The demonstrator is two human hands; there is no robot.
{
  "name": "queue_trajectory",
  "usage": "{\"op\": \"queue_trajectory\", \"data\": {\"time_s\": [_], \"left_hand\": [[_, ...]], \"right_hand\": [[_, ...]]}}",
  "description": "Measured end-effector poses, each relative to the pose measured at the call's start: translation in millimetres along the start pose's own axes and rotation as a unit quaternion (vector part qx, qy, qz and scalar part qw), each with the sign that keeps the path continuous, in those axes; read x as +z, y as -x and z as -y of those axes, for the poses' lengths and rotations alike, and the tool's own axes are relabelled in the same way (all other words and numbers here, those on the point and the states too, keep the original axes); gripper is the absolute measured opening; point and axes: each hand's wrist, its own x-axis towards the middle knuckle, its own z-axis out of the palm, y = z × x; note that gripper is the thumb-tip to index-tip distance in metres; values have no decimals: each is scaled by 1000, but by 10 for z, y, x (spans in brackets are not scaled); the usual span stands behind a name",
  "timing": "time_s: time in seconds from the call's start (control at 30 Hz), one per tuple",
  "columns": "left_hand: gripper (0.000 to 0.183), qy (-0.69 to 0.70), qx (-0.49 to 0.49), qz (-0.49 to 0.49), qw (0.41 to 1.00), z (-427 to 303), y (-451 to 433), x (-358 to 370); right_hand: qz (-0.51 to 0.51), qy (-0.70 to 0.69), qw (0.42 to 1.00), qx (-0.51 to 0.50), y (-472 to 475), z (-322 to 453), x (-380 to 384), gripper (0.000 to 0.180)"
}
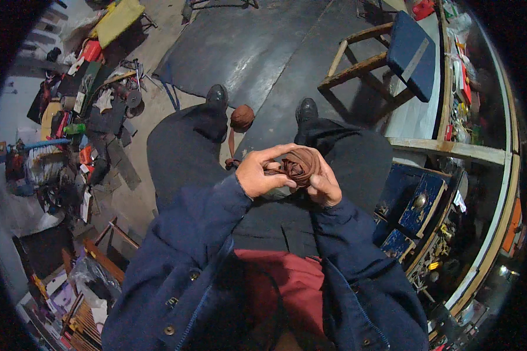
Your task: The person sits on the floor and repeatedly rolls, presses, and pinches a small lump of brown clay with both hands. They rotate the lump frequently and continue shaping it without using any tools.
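Note:
Above my lap, a ball of brown fabric strip (299, 168) is held between both hands. My right hand (327, 186) cups its right side, with the thumb against the lower edge. My left hand (263, 171) grips the left side, where a stretch of the strip runs between thumb and fingers. A second, tighter brown ball (242, 117) is down between my feet. From it a brown strip (231, 144) runs up towards a dark bunch of the strip (232, 164) beside my left wrist. The far side of the held ball is partly hidden by my fingers.
A wooden stool with a blue padded seat (410, 55) lies tipped over at front right. Beside my right leg is a blue drawer cabinet (415, 202). Tools and scraps (101, 101) clutter the left floor. Dark sheeting (246, 48) covers the floor ahead.

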Motion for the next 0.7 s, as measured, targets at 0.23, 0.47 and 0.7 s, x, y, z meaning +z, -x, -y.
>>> {"op": "queue_trajectory", "data": {"time_s": [0.23,0.47,0.7], "left_hand": [[48,0,-36,-33,999,26,9,-45],[21,-103,-24,-72,992,80,61,36],[12,-125,2,-92,988,45,141,57]], "right_hand": [[-72,147,984,-63,45,152,61,83],[-182,129,965,-135,31,95,27,84],[-239,229,924,-190,-5,-35,-123,80]]}}
